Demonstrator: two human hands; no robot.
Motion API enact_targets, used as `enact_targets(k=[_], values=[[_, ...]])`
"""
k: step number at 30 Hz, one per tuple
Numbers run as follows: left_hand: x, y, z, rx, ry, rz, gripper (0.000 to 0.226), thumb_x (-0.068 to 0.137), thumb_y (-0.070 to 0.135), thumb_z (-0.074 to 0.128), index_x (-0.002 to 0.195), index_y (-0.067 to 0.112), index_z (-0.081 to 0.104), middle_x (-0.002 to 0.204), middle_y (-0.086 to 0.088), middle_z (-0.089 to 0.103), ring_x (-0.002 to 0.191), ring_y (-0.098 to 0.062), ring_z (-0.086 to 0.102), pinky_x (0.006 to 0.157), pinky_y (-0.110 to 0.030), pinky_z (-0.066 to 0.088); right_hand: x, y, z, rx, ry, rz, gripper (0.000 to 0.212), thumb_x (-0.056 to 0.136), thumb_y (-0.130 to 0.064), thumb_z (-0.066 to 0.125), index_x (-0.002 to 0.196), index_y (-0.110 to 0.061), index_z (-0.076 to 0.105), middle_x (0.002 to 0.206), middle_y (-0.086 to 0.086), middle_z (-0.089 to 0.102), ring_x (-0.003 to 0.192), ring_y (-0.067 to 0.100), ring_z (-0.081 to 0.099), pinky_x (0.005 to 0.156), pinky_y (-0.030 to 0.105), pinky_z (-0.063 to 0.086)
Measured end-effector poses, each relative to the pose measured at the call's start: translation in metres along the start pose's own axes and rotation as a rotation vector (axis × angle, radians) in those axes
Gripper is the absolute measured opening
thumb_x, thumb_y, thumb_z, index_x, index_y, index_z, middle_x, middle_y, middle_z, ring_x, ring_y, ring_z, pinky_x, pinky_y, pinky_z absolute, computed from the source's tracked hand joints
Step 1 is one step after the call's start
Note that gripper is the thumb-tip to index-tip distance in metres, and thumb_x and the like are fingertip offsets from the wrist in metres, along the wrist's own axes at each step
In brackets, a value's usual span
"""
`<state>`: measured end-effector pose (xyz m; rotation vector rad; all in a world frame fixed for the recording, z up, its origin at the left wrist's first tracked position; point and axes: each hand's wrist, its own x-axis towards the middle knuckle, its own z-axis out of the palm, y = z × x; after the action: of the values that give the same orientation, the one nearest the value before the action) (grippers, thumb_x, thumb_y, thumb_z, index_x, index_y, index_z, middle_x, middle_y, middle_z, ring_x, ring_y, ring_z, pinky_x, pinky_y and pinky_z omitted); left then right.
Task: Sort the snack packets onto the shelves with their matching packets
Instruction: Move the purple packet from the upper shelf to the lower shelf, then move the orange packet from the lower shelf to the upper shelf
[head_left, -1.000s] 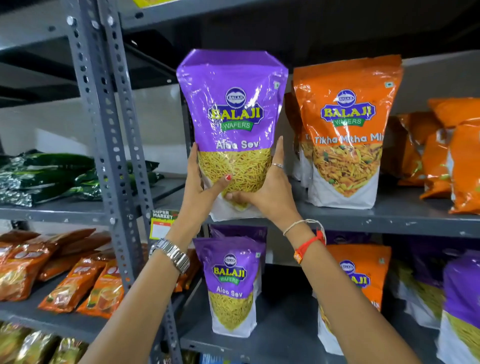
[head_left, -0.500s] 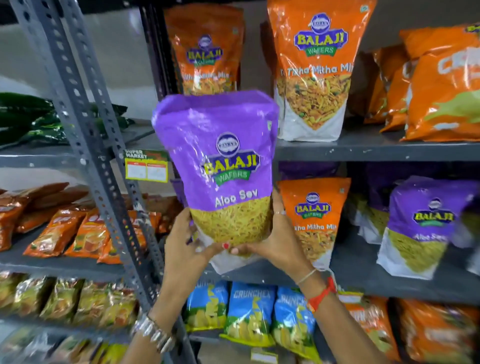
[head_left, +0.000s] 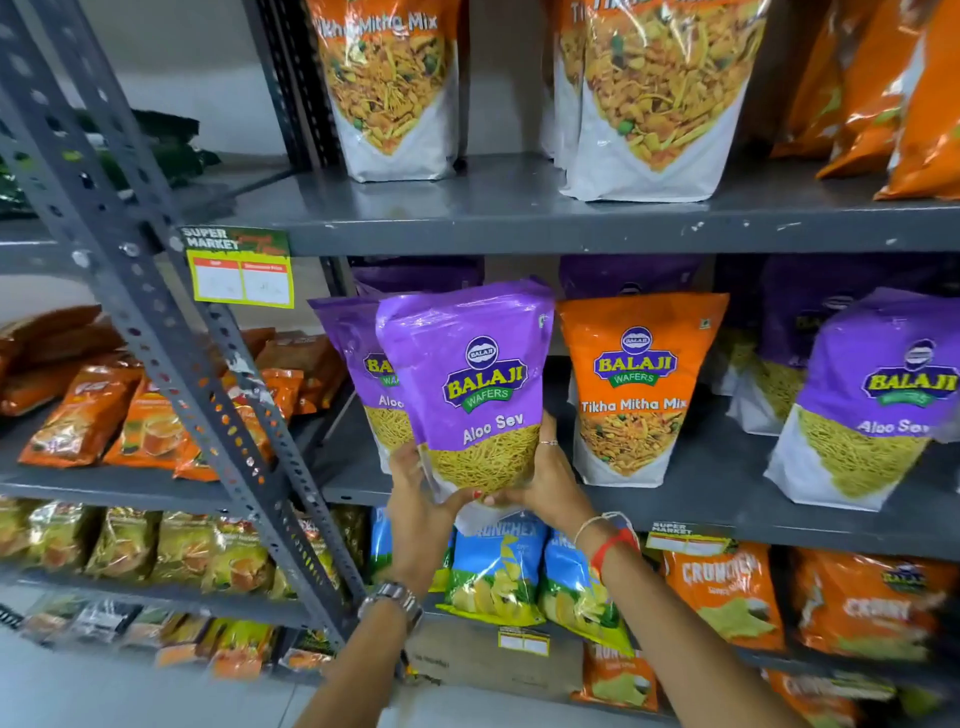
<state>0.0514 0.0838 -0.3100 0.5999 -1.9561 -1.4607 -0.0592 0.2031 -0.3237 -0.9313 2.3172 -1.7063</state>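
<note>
Placement was the step in hand: left hand (head_left: 415, 499) and right hand (head_left: 545, 480) clasped the Aloo Sev packet (head_left: 467, 384) by its base, just before a matching packet (head_left: 353, 364) on the middle shelf (head_left: 727, 514). Next, it needed setting down upright.

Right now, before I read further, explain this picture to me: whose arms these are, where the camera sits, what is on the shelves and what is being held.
There is no machine here. The arms belong to a person wearing a wide-angle camera on the head, looking forward and down.

The left hand and right hand together grip the bottom of a purple Aloo Sev packet, held upright at the middle shelf, in front of another purple Aloo Sev pack.

Beside it stands an orange Tikha Mitha Mix pack. More orange packs stand on the shelf above; blue Crunchex bags sit below.
</note>
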Motion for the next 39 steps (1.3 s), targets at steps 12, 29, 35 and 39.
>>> enact_targets(k=[12, 29, 35, 39], values=[[0.027, -0.033, 0.048, 0.023, 0.055, -0.03, 0.08, 0.071, 0.009, 0.075, 0.135, 0.017, 0.028, 0.137, 0.003, 0.045, 0.121, -0.017, 0.046, 0.094, -0.03, 0.041, 0.047, 0.038, -0.002, 0.007, -0.04, 0.072, 0.112, 0.051, -0.007, 0.092, 0.13, -0.031, 0.017, 0.13, 0.008, 0.048, 0.125, 0.021, 0.045, 0.099, 0.021, 0.037], [0.005, -0.009, 0.124, -0.126, -0.394, 0.183, 0.057, 0.083, 0.018, 0.064, 0.133, 0.024, 0.037, 0.138, 0.012, 0.04, 0.128, 0.003, 0.038, 0.106, -0.021, 0.037, -0.006, 0.066, -0.085, -0.165, 0.859, 0.131, 0.08, 0.059, -0.021, 0.083, 0.126, -0.006, 0.043, 0.125, 0.014, 0.043, 0.121, 0.025, 0.045, 0.101, 0.023, 0.042], [0.039, -0.016, 0.175, -0.197, -0.506, -0.093, 0.086, 0.077, 0.008, 0.068, 0.144, 0.012, 0.013, 0.138, 0.007, 0.027, 0.13, -0.008, 0.027, 0.1, -0.017, 0.03, 0.002, 0.1, -0.128, 0.045, 0.388, 0.279, 0.126, 0.051, -0.017, 0.093, 0.146, -0.016, 0.01, 0.145, 0.001, 0.031, 0.136, 0.013, 0.031, 0.105, 0.018, 0.031], [0.053, -0.024, 0.187, -0.174, -0.577, -0.11, 0.062, 0.08, 0.004, 0.064, 0.135, 0.007, 0.036, 0.124, -0.005, 0.052, 0.112, -0.015, 0.05, 0.079, -0.005, 0.046, 0.003, 0.107, -0.137, 0.069, 0.331, 0.343, 0.092, 0.057, -0.009, 0.09, 0.13, -0.022, 0.034, 0.119, -0.008, 0.055, 0.122, 0.018, 0.052, 0.096, 0.033, 0.046]])
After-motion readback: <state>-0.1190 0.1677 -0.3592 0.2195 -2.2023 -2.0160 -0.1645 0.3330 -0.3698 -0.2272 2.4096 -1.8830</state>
